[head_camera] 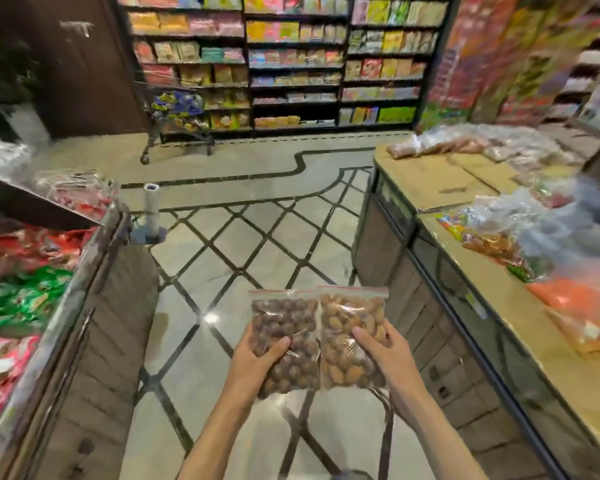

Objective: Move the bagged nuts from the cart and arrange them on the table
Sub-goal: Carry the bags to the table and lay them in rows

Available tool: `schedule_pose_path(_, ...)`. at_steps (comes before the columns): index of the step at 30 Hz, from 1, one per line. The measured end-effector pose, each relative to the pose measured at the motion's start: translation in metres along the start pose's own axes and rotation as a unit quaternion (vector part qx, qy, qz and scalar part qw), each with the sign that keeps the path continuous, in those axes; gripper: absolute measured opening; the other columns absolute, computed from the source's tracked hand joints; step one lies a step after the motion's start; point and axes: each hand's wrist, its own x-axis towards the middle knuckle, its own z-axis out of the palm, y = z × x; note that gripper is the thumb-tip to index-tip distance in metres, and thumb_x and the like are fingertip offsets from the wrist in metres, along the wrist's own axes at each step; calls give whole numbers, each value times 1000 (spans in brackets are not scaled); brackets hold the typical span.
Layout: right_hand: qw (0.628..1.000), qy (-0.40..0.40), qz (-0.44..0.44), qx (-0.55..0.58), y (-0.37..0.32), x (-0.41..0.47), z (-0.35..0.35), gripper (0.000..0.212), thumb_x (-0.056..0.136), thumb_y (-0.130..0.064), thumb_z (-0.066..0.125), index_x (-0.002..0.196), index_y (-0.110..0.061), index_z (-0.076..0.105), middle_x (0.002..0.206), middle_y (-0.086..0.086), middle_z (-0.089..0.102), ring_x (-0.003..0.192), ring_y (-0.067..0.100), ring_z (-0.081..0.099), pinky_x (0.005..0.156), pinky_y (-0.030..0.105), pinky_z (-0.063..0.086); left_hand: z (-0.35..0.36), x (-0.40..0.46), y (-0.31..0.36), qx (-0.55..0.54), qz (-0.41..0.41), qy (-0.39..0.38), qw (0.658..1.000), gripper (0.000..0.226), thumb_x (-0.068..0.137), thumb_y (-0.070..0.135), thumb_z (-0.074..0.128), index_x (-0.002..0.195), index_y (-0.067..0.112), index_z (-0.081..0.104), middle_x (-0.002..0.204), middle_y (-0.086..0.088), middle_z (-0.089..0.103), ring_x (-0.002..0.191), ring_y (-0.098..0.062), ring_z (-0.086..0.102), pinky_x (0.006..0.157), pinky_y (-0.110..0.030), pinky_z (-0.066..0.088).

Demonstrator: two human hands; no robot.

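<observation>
Clear plastic, red zip strip along each top edge — two bags of nuts, held side by side above the tiled floor (pixel 201 271), in the aisle between the displays. Left hand (pixel 257 355) curled round the dark-nut bag (pixel 284 337), thumb across the front, fingers hidden behind. Right hand (pixel 381 348) gripped the pale-nut bag (pixel 347 337) the same way, at its right edge. Both bags touching along their inner sides. Counter (pixel 440 181) off to the right, well apart from the bags, bare cardboard near its far end and other packets (pixel 499 237) heaped closer. Likely moderately heavy, lumpy and shifting inside slick film — better held low with support under the load than pinched by the seal, which could slip or pop open.
</observation>
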Motion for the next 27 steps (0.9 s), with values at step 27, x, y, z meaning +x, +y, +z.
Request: schedule_pose_path(27, 994, 113, 10, 8, -138, 595, -42, 34, 94, -35, 77, 125, -24, 68, 100, -6, 84, 87, 15, 82, 64, 21, 62, 163, 634, 139, 49, -11, -105, 993, 60, 84, 31, 86, 136, 33, 57, 122, 6, 72, 107, -12, 73, 80, -25, 63)
